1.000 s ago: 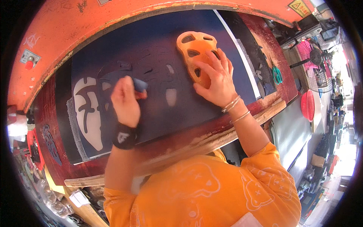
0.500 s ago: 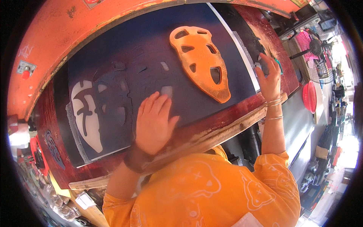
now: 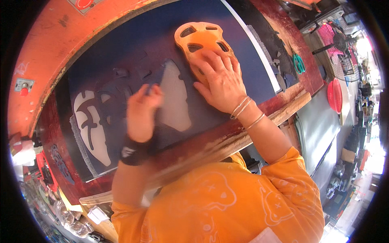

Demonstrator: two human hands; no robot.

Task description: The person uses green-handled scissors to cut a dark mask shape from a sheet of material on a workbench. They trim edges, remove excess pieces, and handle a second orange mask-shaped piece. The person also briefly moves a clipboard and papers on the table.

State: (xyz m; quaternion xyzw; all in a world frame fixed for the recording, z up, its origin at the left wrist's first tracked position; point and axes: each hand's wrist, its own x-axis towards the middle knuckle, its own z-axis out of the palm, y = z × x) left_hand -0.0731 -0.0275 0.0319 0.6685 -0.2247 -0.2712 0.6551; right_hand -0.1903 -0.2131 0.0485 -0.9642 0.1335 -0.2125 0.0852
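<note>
My right hand (image 3: 221,81) lies over the lower part of an orange cutting die (image 3: 204,36) with several openings; its thumb is at the die's left edge and its fingers reach across the top. The die rests on a dark blue sheet (image 3: 243,77). My left hand (image 3: 142,111), blurred, is raised with curled fingers. It seems to pinch a dark cut-out piece (image 3: 159,77), mostly hidden or smeared. Beside that hand, a pale die-shaped opening (image 3: 175,101) shows in the sheet. Farther left is another pale opening (image 3: 91,125) crossed by dark strips.
An orange machine beam (image 3: 60,52) with a red button arches along the far left. Green-handled scissors (image 3: 298,64) and dark scraps lie on the red board at right. A wooden strip (image 3: 210,152) edges the near side. A red basket (image 3: 334,96) and a fan (image 3: 344,48) stand beyond.
My right hand has moved left from the scissors onto the cutting die, which is slightly farther left. My left hand has lifted, and a large pale opening now shows where dark material was.
</note>
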